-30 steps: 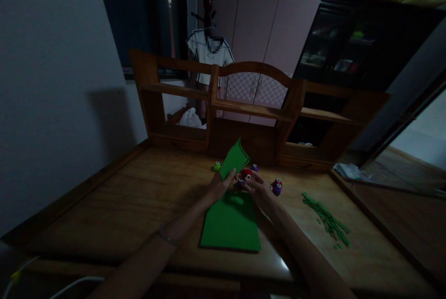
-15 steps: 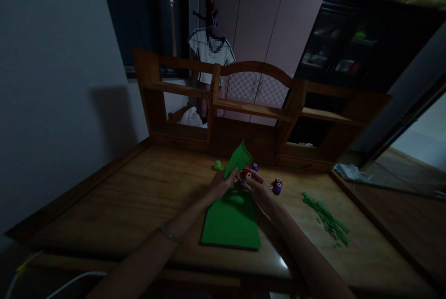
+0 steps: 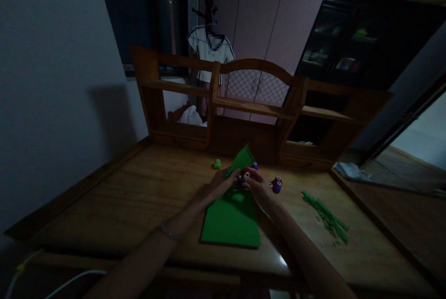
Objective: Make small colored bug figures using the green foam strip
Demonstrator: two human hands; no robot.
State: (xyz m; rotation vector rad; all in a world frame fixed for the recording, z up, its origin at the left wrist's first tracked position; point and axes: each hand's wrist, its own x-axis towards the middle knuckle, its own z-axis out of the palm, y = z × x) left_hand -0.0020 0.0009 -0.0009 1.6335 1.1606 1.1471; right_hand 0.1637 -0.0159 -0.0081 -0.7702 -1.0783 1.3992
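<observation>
As the green sheet [image 3: 240, 160] looks light and bendy, edge-hold best: left grip [image 3: 220, 183] pinching it, right grip [image 3: 259, 186] round red toy [image 3: 245, 171].

Dimly lit pale wall [image 3: 52, 80] left, dark window [image 3: 142, 20] beside it; pink wardrobe [image 3: 259, 15] behind wooden shelves [image 3: 252, 107]; dark cabinet [image 3: 393, 43] right.

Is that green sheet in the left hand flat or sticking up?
Sticking up: the left hand grips one end of the green sheet; the other slants upward.
</observation>
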